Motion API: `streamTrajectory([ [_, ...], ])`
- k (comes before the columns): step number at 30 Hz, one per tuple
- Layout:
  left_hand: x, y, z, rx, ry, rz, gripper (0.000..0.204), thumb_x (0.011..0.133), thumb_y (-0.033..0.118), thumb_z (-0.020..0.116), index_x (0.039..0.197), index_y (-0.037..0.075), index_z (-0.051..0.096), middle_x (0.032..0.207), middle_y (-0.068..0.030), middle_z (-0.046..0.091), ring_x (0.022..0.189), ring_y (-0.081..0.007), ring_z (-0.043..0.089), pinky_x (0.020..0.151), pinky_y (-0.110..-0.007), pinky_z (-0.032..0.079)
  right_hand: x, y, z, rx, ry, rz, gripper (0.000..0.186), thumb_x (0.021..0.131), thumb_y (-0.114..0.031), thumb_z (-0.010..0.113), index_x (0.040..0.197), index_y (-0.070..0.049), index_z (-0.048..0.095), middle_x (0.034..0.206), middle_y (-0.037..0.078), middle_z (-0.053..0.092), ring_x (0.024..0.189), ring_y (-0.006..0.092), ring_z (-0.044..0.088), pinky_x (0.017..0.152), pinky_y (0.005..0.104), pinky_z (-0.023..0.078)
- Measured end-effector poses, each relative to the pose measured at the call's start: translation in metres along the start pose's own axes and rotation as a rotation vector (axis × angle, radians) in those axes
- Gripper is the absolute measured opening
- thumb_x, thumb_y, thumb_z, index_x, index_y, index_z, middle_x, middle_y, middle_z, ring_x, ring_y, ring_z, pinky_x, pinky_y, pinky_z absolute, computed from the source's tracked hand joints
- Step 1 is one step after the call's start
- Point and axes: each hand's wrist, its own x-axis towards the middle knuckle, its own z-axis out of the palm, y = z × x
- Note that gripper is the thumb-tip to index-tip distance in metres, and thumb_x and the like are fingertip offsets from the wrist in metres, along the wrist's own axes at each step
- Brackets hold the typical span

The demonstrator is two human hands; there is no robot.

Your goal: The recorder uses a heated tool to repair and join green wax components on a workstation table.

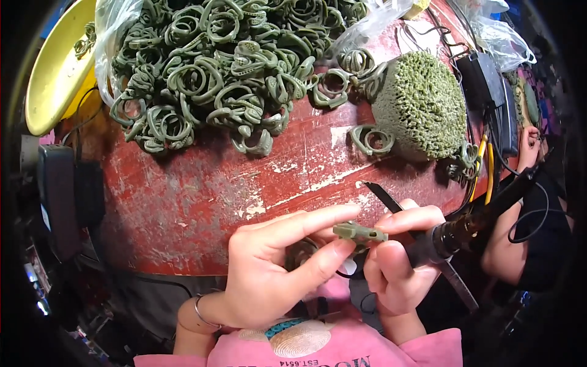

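Note:
My left hand (263, 263) pinches one end of a small olive-green piece (370, 233) with a small hole in its side, between thumb and forefinger. At the piece's other end are the thumb and forefinger of my right hand (406, 263). That hand also carries a thick black cylindrical tool (441, 241), its front end hidden by the fingers. A long, thin, dark flat blade (383, 199) slants past the right fingers; a flat strip (460, 285) shows below, and whether both are one tool I cannot tell. Behind the left fingers, something rounded is partly hidden.
A big heap of green ring-shaped pieces (202, 79) covers the back of the worn red table (183, 214). Toward the right stands a rough green block (428, 104) with loose rings beside it. A yellow tray (55, 73), black boxes, cables and another person's hand (531, 144) lie around the edges.

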Motion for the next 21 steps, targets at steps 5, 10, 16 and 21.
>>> streamTrajectory([
  [5,0.010,0.006,-0.009,0.399,0.110,0.435,0.029,0.070,-0.006,0.065,0.099,-0.002,0.065,0.077,-0.0057,0.058,0.062,-0.0066,0.053,0.052,-0.016,0.041,0.002,-0.007,-0.002,-0.046,-0.004,0.019,0.036,0.079,-0.029,0.067,0.086,0.001,0.048,0.063,0.007,0.048,0.035,0.0044,0.036,0.033,0.0179,0.023],
  [10,0.009,0.002,-0.012,0.477,0.089,0.561,0.018,0.072,-0.007,0.064,0.090,-0.005,0.064,0.081,-0.0107,0.061,0.062,-0.0073,0.055,0.048,-0.016,0.040,0.002,-0.010,-0.013,-0.002,-0.095,0.064,0.024,0.070,-0.001,0.070,0.092,0.002,0.061,0.076,0.010,0.062,0.065,0.0139,0.057,0.059,0.0251,0.045],
  [16,0.004,-0.011,-0.016,0.289,0.167,0.454,0.016,0.078,-0.007,0.058,0.093,-0.007,0.061,0.084,-0.0119,0.060,0.062,-0.0082,0.056,0.045,-0.016,0.044,0.000,-0.008,-0.036,-0.231,-0.060,0.076,0.045,0.083,-0.038,0.060,0.099,0.004,0.055,0.057,-0.002,0.049,0.051,0.0062,0.047,0.047,0.0195,0.037],
  [21,0.001,-0.014,-0.028,0.325,0.222,0.527,0.016,0.082,-0.003,0.058,0.096,-0.007,0.061,0.087,-0.0115,0.059,0.066,-0.0089,0.058,0.046,-0.016,0.044,-0.010,0.014,-0.043,-0.486,-0.072,0.029,0.050,0.079,-0.046,0.062,0.088,0.003,0.056,0.057,0.003,0.051,0.049,0.0112,0.049,0.049,0.0226,0.039],
])
